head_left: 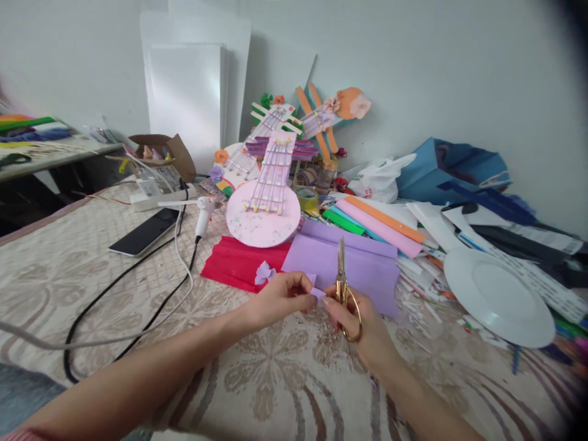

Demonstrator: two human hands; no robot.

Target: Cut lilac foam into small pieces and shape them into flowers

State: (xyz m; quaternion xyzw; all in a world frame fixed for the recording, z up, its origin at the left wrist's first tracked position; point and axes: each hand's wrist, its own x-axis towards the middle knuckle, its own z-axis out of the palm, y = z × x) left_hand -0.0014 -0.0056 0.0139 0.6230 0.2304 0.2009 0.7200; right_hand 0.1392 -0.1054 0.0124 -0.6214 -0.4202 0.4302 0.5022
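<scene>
Between the fingertips of my left hand (285, 294) is a small piece of purple crepe paper (316, 294). My right hand (356, 318) touches the same piece with thumb and finger. A pair of gold-handled scissors (341, 278) is also in my right hand, blades pointing up and away, its loop around the fingers. Just beyond the hands lies a larger purple crepe sheet (340, 245). To its left is a red crepe sheet (234, 263), with a purple paper flower (264, 273) on it. Behind them rests a pink paper guitar (264, 217) with strings.
A white glue gun (203, 215), its cord and a phone (144, 233) lie to the left. On the right are a white plate (498, 294), rolled colored paper (376, 226), scraps and a blue bag (450, 168). More craft guitars (316, 119) lean on the wall.
</scene>
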